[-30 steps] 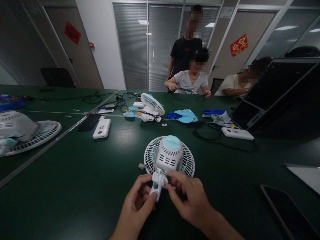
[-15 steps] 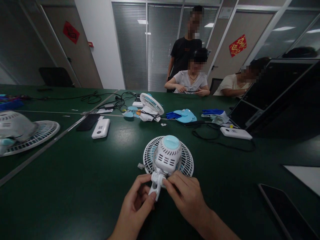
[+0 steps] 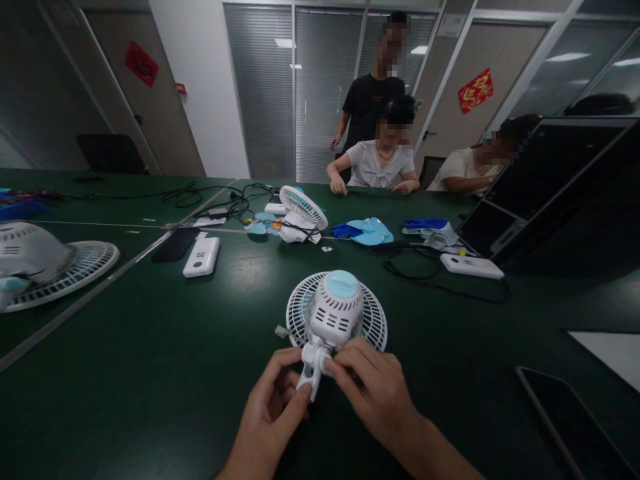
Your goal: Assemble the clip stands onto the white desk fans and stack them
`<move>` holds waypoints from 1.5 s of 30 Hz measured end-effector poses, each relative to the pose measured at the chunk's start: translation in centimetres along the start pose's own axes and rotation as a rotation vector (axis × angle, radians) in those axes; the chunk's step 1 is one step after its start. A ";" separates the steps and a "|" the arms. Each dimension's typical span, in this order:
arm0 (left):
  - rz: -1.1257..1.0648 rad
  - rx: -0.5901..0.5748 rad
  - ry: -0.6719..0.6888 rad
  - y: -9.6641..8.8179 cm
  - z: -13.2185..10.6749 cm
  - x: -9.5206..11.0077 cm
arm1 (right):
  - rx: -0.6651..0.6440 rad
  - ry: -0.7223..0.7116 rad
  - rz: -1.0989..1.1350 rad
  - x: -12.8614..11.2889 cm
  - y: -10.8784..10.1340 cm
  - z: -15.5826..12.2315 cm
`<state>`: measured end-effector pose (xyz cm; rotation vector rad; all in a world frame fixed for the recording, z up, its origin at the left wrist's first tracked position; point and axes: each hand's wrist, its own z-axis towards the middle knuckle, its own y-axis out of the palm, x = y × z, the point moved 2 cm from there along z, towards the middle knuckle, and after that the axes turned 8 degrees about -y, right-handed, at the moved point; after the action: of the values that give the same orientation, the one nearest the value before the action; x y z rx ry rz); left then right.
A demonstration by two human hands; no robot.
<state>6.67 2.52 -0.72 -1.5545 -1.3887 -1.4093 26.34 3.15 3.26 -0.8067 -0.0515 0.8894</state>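
Observation:
A small white electric fan (image 3: 336, 319) lies face down on the dark green table in front of me, its grille under the motor housing and a light blue cap on the back. Its white clip bracket (image 3: 309, 381) points towards me. My left hand (image 3: 274, 399) is closed on this bracket, thumb and fingers on either side. At the joint where bracket meets housing, my right hand (image 3: 374, 387) is closed in a pinch on its right side. Whether a small part sits between those fingertips is hidden.
Another fan (image 3: 301, 217) lies farther back, beside light blue fan blades (image 3: 371, 231). A third fan (image 3: 37, 267) is at left. White power banks (image 3: 202, 257), black cables (image 3: 400, 270), a phone (image 3: 575, 420) and a large black case (image 3: 545, 187) are around. Several people are across the table.
My hands and the fan stay almost still. Across the table, the seated person's hands have moved apart and lower, and the standing person's arm has shifted.

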 end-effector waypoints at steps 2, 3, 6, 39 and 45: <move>-0.007 -0.009 -0.004 0.0 0.1 -0.3 | 0.002 0.022 -0.020 -0.2 0.0 0.1; -0.013 -0.009 0.004 0.0 0.1 -0.4 | 0.002 0.026 -0.015 -0.3 -0.2 0.1; -0.040 0.005 0.041 0.0 0.2 -0.7 | -0.062 -0.063 0.018 -0.2 -0.9 -0.2; -0.004 0.007 0.035 0.3 0.1 0.2 | -0.079 -0.041 0.043 0.0 -0.8 -0.3; 0.007 -0.002 0.020 0.3 0.0 0.4 | -0.080 -0.171 -0.011 0.3 -1.4 -0.3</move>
<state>6.89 2.52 -0.30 -1.5419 -1.3688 -1.4187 27.63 2.65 3.85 -0.8028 -0.2426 0.9488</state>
